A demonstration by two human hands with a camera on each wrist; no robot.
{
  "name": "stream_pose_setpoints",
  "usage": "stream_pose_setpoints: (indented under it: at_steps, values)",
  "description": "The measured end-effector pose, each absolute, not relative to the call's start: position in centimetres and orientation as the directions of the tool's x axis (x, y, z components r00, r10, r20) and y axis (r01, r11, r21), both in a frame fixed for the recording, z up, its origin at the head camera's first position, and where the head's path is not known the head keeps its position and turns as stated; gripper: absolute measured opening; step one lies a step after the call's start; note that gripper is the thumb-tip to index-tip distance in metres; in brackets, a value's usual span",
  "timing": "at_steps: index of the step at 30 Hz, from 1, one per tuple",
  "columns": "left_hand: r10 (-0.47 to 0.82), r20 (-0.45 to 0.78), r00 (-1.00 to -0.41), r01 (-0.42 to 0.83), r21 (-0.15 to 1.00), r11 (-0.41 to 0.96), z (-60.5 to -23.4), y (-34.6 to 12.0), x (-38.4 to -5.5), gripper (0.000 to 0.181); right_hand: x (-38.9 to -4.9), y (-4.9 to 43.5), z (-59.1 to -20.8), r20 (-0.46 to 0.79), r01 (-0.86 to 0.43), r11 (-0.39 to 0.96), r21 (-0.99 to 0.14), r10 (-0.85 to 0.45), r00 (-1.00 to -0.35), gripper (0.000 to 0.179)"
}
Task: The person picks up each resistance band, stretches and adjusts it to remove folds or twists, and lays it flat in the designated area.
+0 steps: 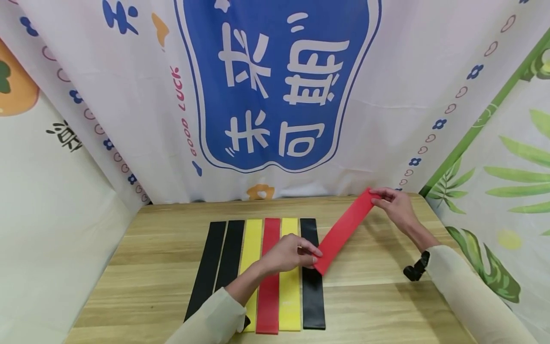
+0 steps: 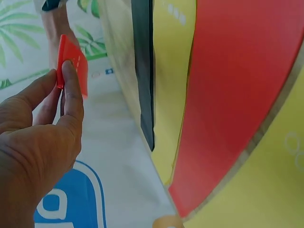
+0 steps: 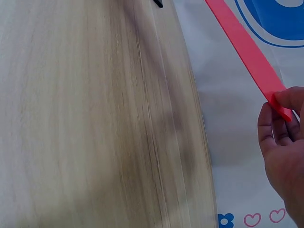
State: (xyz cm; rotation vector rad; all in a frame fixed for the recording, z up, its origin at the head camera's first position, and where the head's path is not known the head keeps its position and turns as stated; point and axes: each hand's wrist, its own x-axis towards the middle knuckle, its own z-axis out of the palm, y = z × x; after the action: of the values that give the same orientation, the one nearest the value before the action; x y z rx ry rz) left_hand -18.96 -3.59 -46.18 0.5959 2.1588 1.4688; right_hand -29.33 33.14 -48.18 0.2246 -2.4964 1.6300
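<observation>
A flat red resistance band is stretched out at a slant above the wooden table, held at both ends. My left hand pinches its near end between thumb and fingers, over the rightmost black band. At the far end, my right hand pinches the other tip near the table's back right corner. Left of it lie more flat bands side by side: a yellow band, a red band, another yellow band and two black bands. My left forearm partly covers some of them.
The wooden table meets a printed white cloth along its back edge. Leaf-patterned cloth hangs at the right. A black strap is on my right wrist.
</observation>
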Motion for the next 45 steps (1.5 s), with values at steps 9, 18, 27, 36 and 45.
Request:
stream_pose_setpoints:
  at_steps: [9,18,27,36,45]
  values:
    - [0.638,-0.146,-0.756,0.113,0.931,0.347,-46.6,-2.3,-17.3,0.017,-30.0,32.0,-48.2,0.229,-0.235,0.379,-0.895,-0.062,-0.972,0.032]
    - [0.651,-0.149,-0.744,0.136,0.921,0.365,-47.4,-1.6,-16.3,0.017,-30.3,30.7,-48.0,0.225,-0.248,0.369,-0.896,-0.105,-0.969,0.032]
    - [0.654,-0.189,-0.732,0.044,0.945,0.323,-47.8,-1.0,-14.9,0.015,-30.6,29.2,-48.3,0.196,-0.234,0.376,-0.896,-0.138,-0.971,0.031]
    - [0.695,-0.177,-0.697,0.037,0.959,0.281,-48.9,-0.7,-13.9,0.014,-30.8,27.9,-49.0,0.156,-0.218,0.372,-0.902,-0.189,-0.970,0.030]
    - [0.724,-0.215,-0.655,-0.040,0.967,0.251,-49.8,-0.4,-12.9,0.014,-30.9,26.5,-50.6,0.114,-0.205,0.391,-0.898,-0.243,-0.963,0.030]
